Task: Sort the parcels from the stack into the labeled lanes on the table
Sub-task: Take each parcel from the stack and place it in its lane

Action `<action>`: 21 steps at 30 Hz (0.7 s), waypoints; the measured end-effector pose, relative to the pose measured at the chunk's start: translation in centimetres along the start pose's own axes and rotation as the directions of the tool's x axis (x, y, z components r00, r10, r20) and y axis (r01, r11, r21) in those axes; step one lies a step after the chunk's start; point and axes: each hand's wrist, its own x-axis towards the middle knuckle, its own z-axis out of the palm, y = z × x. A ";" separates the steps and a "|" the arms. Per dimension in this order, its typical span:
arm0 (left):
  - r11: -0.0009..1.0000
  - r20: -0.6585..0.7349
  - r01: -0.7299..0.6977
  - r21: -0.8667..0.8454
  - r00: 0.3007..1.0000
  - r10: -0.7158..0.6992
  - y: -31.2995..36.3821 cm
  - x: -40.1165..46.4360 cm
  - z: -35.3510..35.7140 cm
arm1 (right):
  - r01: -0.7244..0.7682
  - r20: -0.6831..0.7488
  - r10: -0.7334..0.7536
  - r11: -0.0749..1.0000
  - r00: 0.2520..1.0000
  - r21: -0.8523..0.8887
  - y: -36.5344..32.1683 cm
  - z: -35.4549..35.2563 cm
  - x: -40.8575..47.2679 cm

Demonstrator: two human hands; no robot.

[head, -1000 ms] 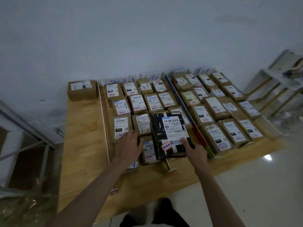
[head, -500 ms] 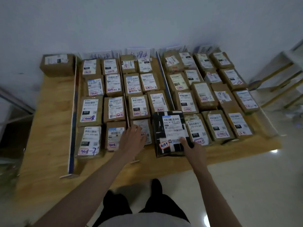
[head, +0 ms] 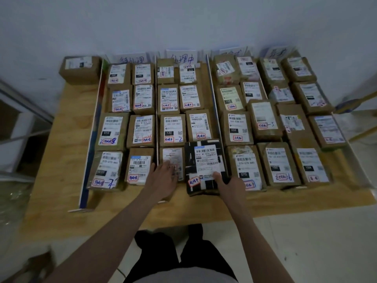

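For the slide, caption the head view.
Right hand sets a black parcel into the middle lane while the left hand rests on the neighbouring brown parcel.

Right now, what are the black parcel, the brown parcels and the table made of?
Black parcel: seemingly glossy black plastic wrap with pale tape strips and a paper label. Brown parcels: matte cardboard boxes with white paper labels. Table: light wood, visible grain.
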 end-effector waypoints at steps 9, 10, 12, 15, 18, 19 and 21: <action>1.000 -0.010 0.019 0.007 1.000 -0.019 0.0 0.1 0.4 | 0.000 0.054 0.003 0.998 0.999 -0.057 0.0 1.3 1.5; 1.000 -0.008 0.019 0.010 1.000 -0.019 -0.1 0.0 0.5 | 0.012 0.060 -0.008 0.998 0.998 -0.066 0.1 1.4 1.4; 1.000 -0.006 0.019 0.009 1.000 -0.019 -0.1 0.1 0.7 | 0.032 0.070 -0.023 0.992 0.997 -0.120 0.5 1.7 1.4; 1.000 -0.020 0.020 0.011 1.000 -0.020 -0.2 0.1 0.9 | 0.062 0.064 -0.050 0.977 0.997 -0.202 0.6 2.0 1.7; 1.000 -0.040 0.022 0.014 0.999 -0.022 -0.2 0.1 1.3 | 0.084 0.086 -0.064 0.963 0.994 -0.256 -0.1 2.1 2.2; 1.000 -0.050 0.019 0.017 0.999 -0.018 -0.2 0.1 1.4 | 0.096 0.094 -0.073 0.960 0.993 -0.263 -0.3 2.0 2.3; 1.000 -0.061 0.013 0.023 0.998 -0.012 -0.2 0.1 1.6 | 0.112 0.106 -0.087 0.956 0.991 -0.271 -0.4 2.0 2.6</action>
